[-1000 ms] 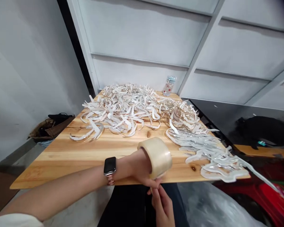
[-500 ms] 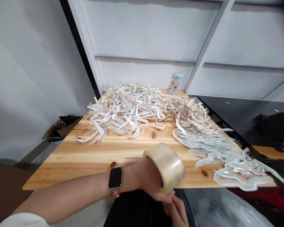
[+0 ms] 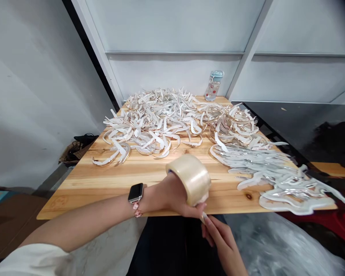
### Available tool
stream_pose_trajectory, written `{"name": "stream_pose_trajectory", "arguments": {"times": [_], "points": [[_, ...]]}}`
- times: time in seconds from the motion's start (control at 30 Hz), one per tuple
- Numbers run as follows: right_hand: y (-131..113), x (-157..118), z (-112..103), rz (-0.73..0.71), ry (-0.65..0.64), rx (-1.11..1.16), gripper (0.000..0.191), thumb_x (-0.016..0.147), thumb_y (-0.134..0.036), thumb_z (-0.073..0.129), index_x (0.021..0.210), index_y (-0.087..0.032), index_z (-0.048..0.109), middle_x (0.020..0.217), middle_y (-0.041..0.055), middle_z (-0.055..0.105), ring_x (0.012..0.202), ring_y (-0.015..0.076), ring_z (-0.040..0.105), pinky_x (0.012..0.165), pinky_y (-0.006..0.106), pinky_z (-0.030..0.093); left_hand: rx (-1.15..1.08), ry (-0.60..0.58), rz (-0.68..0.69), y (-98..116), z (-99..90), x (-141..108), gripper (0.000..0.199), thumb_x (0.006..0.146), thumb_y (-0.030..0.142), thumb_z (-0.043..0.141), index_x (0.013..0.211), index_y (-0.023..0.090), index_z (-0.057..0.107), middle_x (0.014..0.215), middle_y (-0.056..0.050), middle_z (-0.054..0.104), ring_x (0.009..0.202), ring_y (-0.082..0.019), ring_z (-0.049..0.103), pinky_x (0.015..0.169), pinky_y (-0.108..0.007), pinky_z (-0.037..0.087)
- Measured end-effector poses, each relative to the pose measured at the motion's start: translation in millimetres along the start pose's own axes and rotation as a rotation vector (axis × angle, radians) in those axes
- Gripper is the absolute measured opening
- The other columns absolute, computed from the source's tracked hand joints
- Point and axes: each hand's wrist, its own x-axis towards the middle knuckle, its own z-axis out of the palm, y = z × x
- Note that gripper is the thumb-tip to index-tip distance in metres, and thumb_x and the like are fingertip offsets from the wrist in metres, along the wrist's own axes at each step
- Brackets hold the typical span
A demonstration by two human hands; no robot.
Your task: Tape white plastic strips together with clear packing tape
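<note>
A wide roll of clear yellowish packing tape [image 3: 192,178] is round the fingers of my left hand [image 3: 172,197], tilted above the table's front edge. My left thumb points towards my right hand [image 3: 220,234], which is below and to the right, off the front edge. Its thumb and index finger are pinched together on a small pale strip [image 3: 203,217] beside my left thumb tip. Whether that strip is tape or a cut piece I cannot make out. My left fingers are mostly hidden inside the roll.
Curled white and gold strips [image 3: 161,122] are heaped across the back of the wooden table [image 3: 109,188]. Longer silvery-white pieces [image 3: 276,178] lie at the right, some overhanging the edge. A bottle with a blue lid [image 3: 214,86] stands at the back by the wall.
The view has tilted down slightly. Both hands and the tape roll show sharper now, a little further left and higher in view. The pale strip now shows between my right fingertips.
</note>
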Motion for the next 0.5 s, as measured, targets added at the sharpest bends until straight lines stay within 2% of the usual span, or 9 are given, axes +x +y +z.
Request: {"name": "stream_pose_trajectory", "arguments": {"times": [0.07, 0.13, 0.17, 0.23, 0.33, 0.37, 0.43, 0.5], "points": [[-7, 3, -1, -0.032, -0.063, -0.053, 0.058, 0.088, -0.068, 0.057, 0.058, -0.018, 0.058, 0.054, -0.0033, 0.041, 0.054, 0.0114, 0.037, 0.052, 0.025, 0.032, -0.020, 0.107, -0.122, 3, -6.3, 3, 0.017, 0.085, 0.036, 0.059, 0.081, 0.021, 0.064, 0.081, -0.002, 0.065, 0.080, -0.021, 0.057, 0.087, -0.031, 0.044], [-8, 6, -1, -0.041, -0.053, -0.068, 0.062, 0.087, -0.071, 0.055, 0.055, -0.019, 0.051, 0.055, -0.0029, 0.040, 0.055, 0.0116, 0.037, 0.053, 0.025, 0.031, -0.088, 0.270, -0.232, 6, -5.6, 6, 0.024, 0.092, 0.039, 0.050, 0.088, 0.020, 0.064, 0.086, -0.004, 0.065, 0.085, -0.022, 0.058, 0.089, -0.032, 0.045], [-6, 6, 0, -0.040, -0.053, -0.072, 0.063, 0.086, -0.072, 0.055, 0.053, -0.019, 0.049, 0.054, -0.0027, 0.041, 0.055, 0.0117, 0.037, 0.053, 0.025, 0.031, -0.108, 0.298, -0.251, 8, -1.7, 7, 0.025, 0.094, 0.039, 0.047, 0.090, 0.020, 0.064, 0.086, -0.004, 0.065, 0.085, -0.022, 0.058, 0.089, -0.032, 0.045], [-2, 6, 1, -0.029, -0.062, -0.072, 0.064, 0.084, -0.075, 0.056, 0.054, -0.018, 0.051, 0.054, -0.0025, 0.041, 0.055, 0.0117, 0.037, 0.054, 0.025, 0.031, -0.092, 0.211, -0.185, 10, 10.8, 8, 0.022, 0.090, 0.039, 0.051, 0.081, 0.022, 0.061, 0.080, -0.003, 0.063, 0.080, -0.021, 0.057, 0.090, -0.033, 0.045], [4, 6, 3, 0.007, -0.089, -0.047, 0.066, 0.079, -0.079, 0.057, 0.059, -0.016, 0.061, 0.056, -0.0013, 0.045, 0.055, 0.0121, 0.038, 0.053, 0.025, 0.033, -0.012, -0.031, -0.003, 9, 25.0, 7, 0.028, 0.077, 0.035, 0.063, 0.059, 0.021, 0.046, 0.062, 0.001, 0.053, 0.068, -0.019, 0.050, 0.092, -0.034, 0.043], [4, 6, 4, 0.009, -0.094, -0.043, 0.067, 0.078, -0.080, 0.057, 0.060, -0.016, 0.063, 0.055, -0.0014, 0.045, 0.054, 0.0122, 0.038, 0.052, 0.025, 0.033, -0.016, -0.042, -0.009, 7, 24.8, 6, 0.027, 0.076, 0.035, 0.063, 0.060, 0.021, 0.047, 0.063, 0.001, 0.053, 0.068, -0.018, 0.050, 0.091, -0.034, 0.043], [5, 6, 5, 0.002, -0.077, -0.047, 0.067, 0.078, -0.081, 0.057, 0.058, -0.017, 0.062, 0.051, -0.0026, 0.040, 0.052, 0.0120, 0.036, 0.051, 0.026, 0.031, -0.113, 0.062, -0.091, 2, 17.1, 4, 0.021, 0.083, 0.039, 0.058, 0.071, 0.021, 0.055, 0.073, -0.001, 0.058, 0.072, -0.019, 0.053, 0.088, -0.034, 0.044], [4, 7, 7, 0.010, -0.015, -0.042, 0.067, 0.075, -0.082, 0.058, 0.052, -0.019, 0.057, 0.047, -0.0035, 0.036, 0.049, 0.0116, 0.035, 0.049, 0.026, 0.031, -0.286, 0.268, -0.184, -2, 5.8, 1, 0.031, 0.091, 0.047, 0.046, 0.085, 0.020, 0.060, 0.084, -0.005, 0.061, 0.078, -0.021, 0.056, 0.086, -0.034, 0.045]]}}
